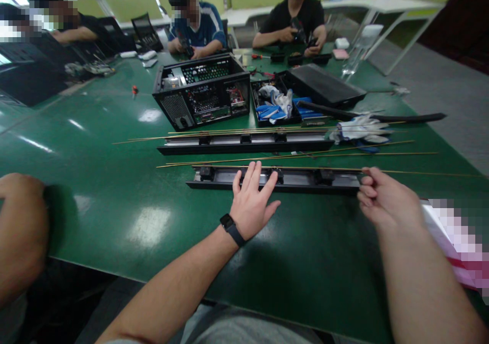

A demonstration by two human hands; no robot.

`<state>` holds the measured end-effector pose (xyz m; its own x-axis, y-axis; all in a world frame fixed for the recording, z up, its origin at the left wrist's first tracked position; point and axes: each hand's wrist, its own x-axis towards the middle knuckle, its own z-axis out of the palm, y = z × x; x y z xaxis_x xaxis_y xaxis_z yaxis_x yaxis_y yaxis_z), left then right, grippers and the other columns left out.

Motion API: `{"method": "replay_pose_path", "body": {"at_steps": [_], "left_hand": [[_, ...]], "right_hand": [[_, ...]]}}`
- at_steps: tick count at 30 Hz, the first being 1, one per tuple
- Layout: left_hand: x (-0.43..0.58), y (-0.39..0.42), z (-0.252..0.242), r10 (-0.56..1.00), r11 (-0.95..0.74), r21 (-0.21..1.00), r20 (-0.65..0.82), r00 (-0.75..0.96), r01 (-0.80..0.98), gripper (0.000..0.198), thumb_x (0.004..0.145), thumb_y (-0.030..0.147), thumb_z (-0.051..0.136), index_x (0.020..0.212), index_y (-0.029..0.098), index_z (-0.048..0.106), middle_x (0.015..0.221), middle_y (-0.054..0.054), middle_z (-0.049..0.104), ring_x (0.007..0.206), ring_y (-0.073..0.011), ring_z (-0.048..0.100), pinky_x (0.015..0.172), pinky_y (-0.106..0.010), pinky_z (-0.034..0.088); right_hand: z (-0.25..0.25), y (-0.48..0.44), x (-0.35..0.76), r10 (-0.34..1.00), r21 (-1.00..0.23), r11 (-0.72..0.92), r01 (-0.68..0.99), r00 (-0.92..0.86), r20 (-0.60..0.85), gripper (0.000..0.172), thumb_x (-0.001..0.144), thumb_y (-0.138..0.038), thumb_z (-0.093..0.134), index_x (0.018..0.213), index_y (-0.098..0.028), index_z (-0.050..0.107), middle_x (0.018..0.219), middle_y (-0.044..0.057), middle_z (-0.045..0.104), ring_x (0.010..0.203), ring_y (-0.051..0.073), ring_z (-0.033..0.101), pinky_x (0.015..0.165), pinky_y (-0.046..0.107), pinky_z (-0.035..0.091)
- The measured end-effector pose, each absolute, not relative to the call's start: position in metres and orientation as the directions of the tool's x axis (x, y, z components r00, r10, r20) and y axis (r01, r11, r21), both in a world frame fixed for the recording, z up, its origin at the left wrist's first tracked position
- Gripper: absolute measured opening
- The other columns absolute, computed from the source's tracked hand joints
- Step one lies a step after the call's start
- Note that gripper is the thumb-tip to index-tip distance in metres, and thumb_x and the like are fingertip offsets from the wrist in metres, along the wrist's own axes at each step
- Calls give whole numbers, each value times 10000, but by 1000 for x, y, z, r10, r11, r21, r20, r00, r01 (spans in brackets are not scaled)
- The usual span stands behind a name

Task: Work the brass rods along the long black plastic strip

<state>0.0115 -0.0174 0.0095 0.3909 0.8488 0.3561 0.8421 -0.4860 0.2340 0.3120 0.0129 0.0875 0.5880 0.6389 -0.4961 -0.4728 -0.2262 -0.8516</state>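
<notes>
Across the near black channel (298, 187), a long trough with dark blocks inside, my left hand (250, 196) lies with fingers spread, the fingertips over its back edge. A thin brass-coloured rod (420, 172) runs along that back edge and out past the right end. There my right hand (387, 196) is closed, thumb and forefinger pinched on the rod. More thin rods (305, 155) lie just behind, some slanting. Farther back, a second black channel (229, 147) of the same kind lies parallel, with rods along its top.
An open black computer case (206, 92) stands behind the channels. Beside it are a tray with gloves (275, 105), a black panel (324, 84), a black strip (408, 117) and another glove (362, 129). Co-workers sit across the green table (107, 206); someone's arm (23, 232) is at left.
</notes>
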Motion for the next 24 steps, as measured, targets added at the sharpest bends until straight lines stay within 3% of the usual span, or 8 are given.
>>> {"method": "replay_pose_path", "body": {"at_steps": [24], "left_hand": [[12,-17,9,845,-487,226,367,389,844,801,1106,374,945,1851,305,658,2015,-272,483,1908,-512,428,1497,-826,375]], "right_hand": [[89,13,309,629,-853,-216,-475,600,-494,393,1310,-96,534,952,-193,664,703,-97,486,378,25,337,318,173,208]]}}
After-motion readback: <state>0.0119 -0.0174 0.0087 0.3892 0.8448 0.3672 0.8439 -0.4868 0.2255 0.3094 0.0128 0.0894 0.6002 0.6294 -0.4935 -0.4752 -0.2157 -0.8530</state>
